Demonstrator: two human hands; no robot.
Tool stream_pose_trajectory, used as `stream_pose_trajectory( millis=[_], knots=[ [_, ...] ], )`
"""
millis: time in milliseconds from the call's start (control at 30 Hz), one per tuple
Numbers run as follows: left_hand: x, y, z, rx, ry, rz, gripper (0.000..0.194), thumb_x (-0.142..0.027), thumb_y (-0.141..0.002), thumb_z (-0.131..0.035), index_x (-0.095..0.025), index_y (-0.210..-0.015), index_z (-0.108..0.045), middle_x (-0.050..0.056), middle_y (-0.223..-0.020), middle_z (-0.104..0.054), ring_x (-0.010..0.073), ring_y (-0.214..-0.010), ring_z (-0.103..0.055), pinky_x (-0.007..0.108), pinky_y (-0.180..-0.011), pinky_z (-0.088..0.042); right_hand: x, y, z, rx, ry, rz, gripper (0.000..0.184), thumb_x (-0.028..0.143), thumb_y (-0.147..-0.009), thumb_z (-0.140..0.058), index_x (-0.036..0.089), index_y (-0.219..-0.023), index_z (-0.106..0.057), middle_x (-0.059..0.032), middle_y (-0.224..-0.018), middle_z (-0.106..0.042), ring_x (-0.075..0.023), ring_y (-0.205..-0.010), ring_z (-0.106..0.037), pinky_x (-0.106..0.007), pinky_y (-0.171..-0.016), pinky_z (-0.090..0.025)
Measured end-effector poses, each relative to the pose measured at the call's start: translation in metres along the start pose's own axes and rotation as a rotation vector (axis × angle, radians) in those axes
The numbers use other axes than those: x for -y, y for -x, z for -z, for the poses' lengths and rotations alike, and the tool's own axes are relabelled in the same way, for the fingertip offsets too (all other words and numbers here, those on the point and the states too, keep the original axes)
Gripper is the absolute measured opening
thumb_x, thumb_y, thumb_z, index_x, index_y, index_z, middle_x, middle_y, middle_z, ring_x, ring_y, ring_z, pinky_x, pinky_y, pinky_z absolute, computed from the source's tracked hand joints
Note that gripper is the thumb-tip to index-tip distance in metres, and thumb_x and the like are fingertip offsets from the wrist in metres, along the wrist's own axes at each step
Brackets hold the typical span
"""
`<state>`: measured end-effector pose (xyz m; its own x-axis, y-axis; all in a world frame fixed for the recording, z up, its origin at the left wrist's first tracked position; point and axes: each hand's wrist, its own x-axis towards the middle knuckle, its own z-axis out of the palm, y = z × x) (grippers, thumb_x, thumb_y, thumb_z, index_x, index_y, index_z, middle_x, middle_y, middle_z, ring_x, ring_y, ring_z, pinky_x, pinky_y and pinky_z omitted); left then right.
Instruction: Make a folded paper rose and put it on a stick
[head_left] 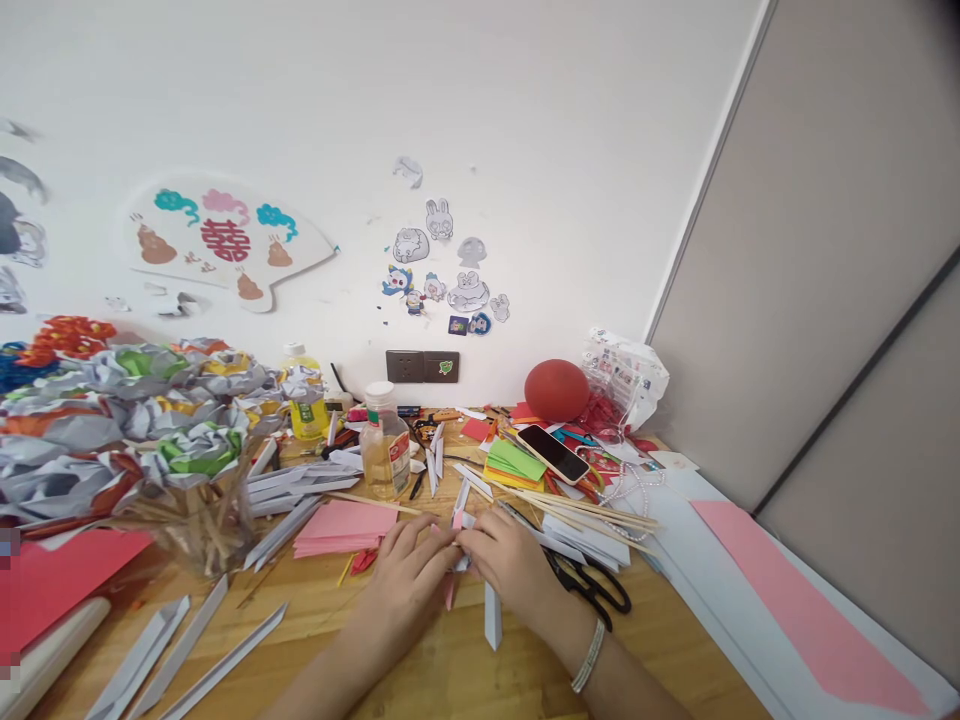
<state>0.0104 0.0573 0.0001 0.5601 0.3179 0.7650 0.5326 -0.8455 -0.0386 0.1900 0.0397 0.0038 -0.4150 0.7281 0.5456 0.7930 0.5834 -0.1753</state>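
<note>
My left hand and my right hand meet over the wooden table, fingertips bent close together. Between them they pinch folded paper strips; a white strip sticks out toward me below the right hand. A bit of pink paper shows beneath the left fingers. The spot where the strips meet is mostly covered by my fingers. Left of my left hand lies a stack of pink paper. Black-handled scissors rest beside my right hand, near a pile of white folded strips.
A bottle of yellowish liquid stands behind my hands. Thin wooden sticks, a phone, green paper squares and a red balloon lie right of it. Paper flowers crowd the left; loose folded strips lie in front.
</note>
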Motion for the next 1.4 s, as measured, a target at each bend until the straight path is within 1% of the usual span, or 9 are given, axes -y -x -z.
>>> stream_pose_trajectory(
  millis=[100,233,400,633,767,900,1133,1267,1400],
  knots=[
    [-0.001,0.0,-0.001,-0.012,0.011,0.026,0.023,-0.006,-0.079,-0.053,-0.02,-0.096,-0.06,0.005,-0.101,-0.07,0.0268,-0.1,-0.052,0.042,-0.086,-0.038,0.002,-0.001,0.002,-0.017,0.017,0.008,0.014,0.014,-0.089,-0.051,0.021,-0.085,-0.062,-0.0024,-0.082,-0.057,-0.0185,-0.079,-0.048,-0.029,-0.067,-0.039],
    [-0.001,0.001,-0.003,-0.016,0.021,0.036,0.019,-0.006,-0.079,-0.053,-0.02,-0.089,-0.059,0.005,-0.102,-0.07,0.0269,-0.101,-0.052,0.041,-0.086,-0.038,0.007,-0.001,0.005,-0.032,-0.192,-0.086,0.014,0.011,-0.089,-0.051,0.022,-0.088,-0.06,-0.0018,-0.088,-0.057,-0.0183,-0.086,-0.049,-0.03,-0.075,-0.042],
    [0.0,0.001,-0.002,-0.016,0.012,0.019,0.024,-0.009,-0.08,-0.053,-0.02,-0.1,-0.061,0.005,-0.097,-0.071,0.0269,-0.099,-0.052,0.042,-0.085,-0.038,0.012,-0.002,0.004,-0.099,-0.424,-0.184,0.016,0.006,-0.089,-0.048,0.02,-0.088,-0.054,-0.0024,-0.09,-0.057,-0.0172,-0.088,-0.052,-0.029,-0.079,-0.044],
    [-0.002,0.0,0.0,-0.024,-0.002,0.005,0.024,-0.008,-0.08,-0.053,-0.02,-0.098,-0.062,0.004,-0.099,-0.072,0.0258,-0.098,-0.054,0.041,-0.086,-0.037,0.005,0.0,0.003,-0.009,-0.276,-0.032,0.014,0.01,-0.091,-0.042,0.02,-0.087,-0.052,-0.0036,-0.086,-0.055,-0.0194,-0.086,-0.05,-0.033,-0.078,-0.043],
    [-0.002,0.0,0.0,-0.021,-0.009,0.018,0.022,-0.009,-0.08,-0.054,-0.021,-0.096,-0.063,0.004,-0.1,-0.072,0.0257,-0.098,-0.055,0.041,-0.085,-0.038,-0.001,0.002,0.003,0.01,-0.273,0.007,0.011,0.012,-0.091,-0.044,0.02,-0.089,-0.051,-0.0036,-0.089,-0.055,-0.0198,-0.089,-0.049,-0.034,-0.08,-0.042],
    [-0.001,0.0,0.0,-0.008,-0.006,0.02,0.023,-0.01,-0.079,-0.055,-0.021,-0.097,-0.062,0.004,-0.101,-0.072,0.0272,-0.099,-0.055,0.042,-0.086,-0.038,-0.005,0.001,0.002,0.013,-0.295,-0.024,0.01,0.012,-0.09,-0.047,0.02,-0.086,-0.051,-0.0025,-0.087,-0.055,-0.0189,-0.087,-0.049,-0.032,-0.078,-0.042],
    [-0.001,0.001,-0.003,-0.012,-0.002,0.018,0.025,-0.006,-0.076,-0.057,-0.021,-0.095,-0.061,0.003,-0.1,-0.072,0.0274,-0.098,-0.056,0.042,-0.086,-0.039,-0.002,0.0,0.001,0.031,-0.201,-0.024,0.012,0.009,-0.088,-0.047,0.019,-0.083,-0.05,-0.0022,-0.083,-0.055,-0.0184,-0.082,-0.048,-0.029,-0.073,-0.04],
    [-0.001,0.003,-0.004,-0.003,-0.017,0.022,0.024,-0.008,-0.076,-0.058,-0.021,-0.096,-0.061,0.004,-0.101,-0.072,0.0272,-0.1,-0.056,0.042,-0.087,-0.039,0.001,-0.001,0.002,0.019,-0.241,-0.094,0.014,0.007,-0.085,-0.049,0.02,-0.079,-0.05,-0.0007,-0.079,-0.054,-0.0174,-0.081,-0.048,-0.027,-0.071,-0.039],
    [-0.002,-0.001,0.001,-0.007,-0.023,-0.02,0.023,-0.011,-0.081,-0.056,-0.021,-0.1,-0.062,0.004,-0.099,-0.072,0.0257,-0.098,-0.056,0.041,-0.087,-0.039,0.002,-0.002,0.005,0.002,-0.323,-0.17,0.016,0.005,-0.081,-0.051,0.02,-0.076,-0.05,0.0009,-0.078,-0.054,-0.0164,-0.078,-0.05,-0.025,-0.069,-0.038]
  ],
)
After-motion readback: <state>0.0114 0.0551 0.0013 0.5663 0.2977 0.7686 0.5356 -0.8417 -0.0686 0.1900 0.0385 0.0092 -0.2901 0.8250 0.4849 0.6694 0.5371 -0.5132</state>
